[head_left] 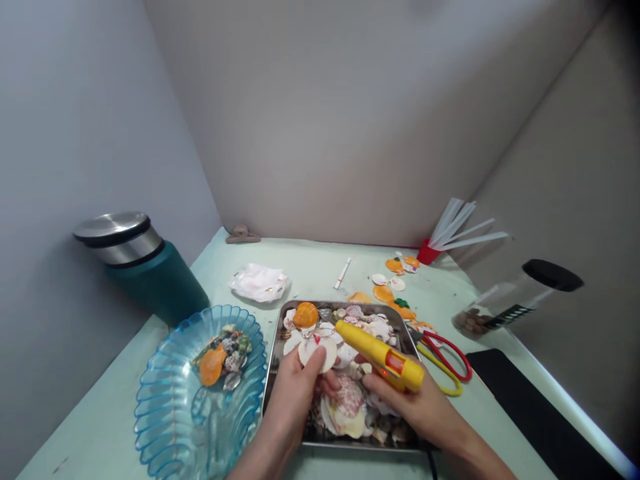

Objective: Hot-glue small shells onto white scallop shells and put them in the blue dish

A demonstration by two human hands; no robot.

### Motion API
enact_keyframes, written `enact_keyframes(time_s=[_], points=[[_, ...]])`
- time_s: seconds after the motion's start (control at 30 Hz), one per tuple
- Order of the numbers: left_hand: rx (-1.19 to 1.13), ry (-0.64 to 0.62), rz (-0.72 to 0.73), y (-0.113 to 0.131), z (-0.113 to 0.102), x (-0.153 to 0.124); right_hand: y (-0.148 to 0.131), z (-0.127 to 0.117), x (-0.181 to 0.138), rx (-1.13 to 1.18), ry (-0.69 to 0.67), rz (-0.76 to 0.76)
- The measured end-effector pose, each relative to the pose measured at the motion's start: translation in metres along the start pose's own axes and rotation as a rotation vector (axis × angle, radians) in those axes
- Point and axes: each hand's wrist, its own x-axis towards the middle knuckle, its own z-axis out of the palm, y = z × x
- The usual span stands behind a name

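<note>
My left hand (296, 395) is closed on a white scallop shell (320, 350) with a small red mark, held over a metal tray (278, 340) full of several shells. My right hand (417, 403) grips a yellow glue gun (383, 355), its nozzle pointing left at the held shell and nearly touching it. An orange shell (305, 315) lies at the tray's far left corner. A large pink-speckled shell (347, 408) lies between my two hands.
A blue ribbed glass bowl (165, 413) with several shells stands left of the tray. Behind it is a teal flask (145, 267). Red-and-yellow scissors (447, 363), orange shells (385, 293), a clear jar (510, 303), a red cup of glue sticks (435, 250) and crumpled tissue (260, 281) lie around.
</note>
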Motion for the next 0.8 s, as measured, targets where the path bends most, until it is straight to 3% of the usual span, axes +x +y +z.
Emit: enact_keyframes(time_s=[0.2, 0.8], points=[[0.017, 0.032, 0.048, -0.002, -0.001, 0.002, -0.002, 0.002, 0.000, -0.196, -0.102, -0.007], [0.096, -0.047, 0.025, -0.002, 0.004, -0.002, -0.012, 0.005, 0.002, -0.144, -0.157, -0.154]])
